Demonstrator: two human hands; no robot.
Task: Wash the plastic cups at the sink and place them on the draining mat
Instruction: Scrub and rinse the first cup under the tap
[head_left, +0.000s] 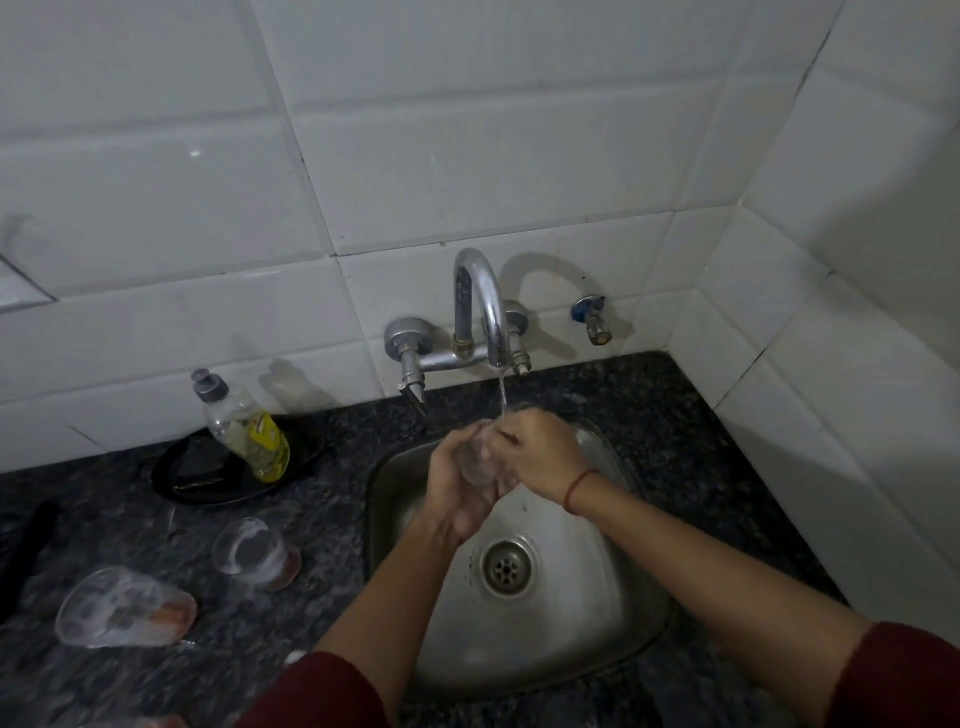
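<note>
Over the steel sink (613, 613), my left hand (457, 483) grips a clear plastic cup (480, 462) from the left and below. My right hand (540, 452) holds the same cup from the right, its fingers curled over the rim. Water runs from the tap (480, 306) onto the cup and my fingers. Two more clear plastic cups lie on the dark counter left of the sink: one (254, 553) close to the basin, another (122, 608) further left, both with reddish residue.
A dish soap bottle (249, 426) stands on a black tray (208, 483) at the back left. A dark object (26, 551) lies at the left edge. White tiled walls close in behind and on the right. A small valve (592, 319) juts from the wall.
</note>
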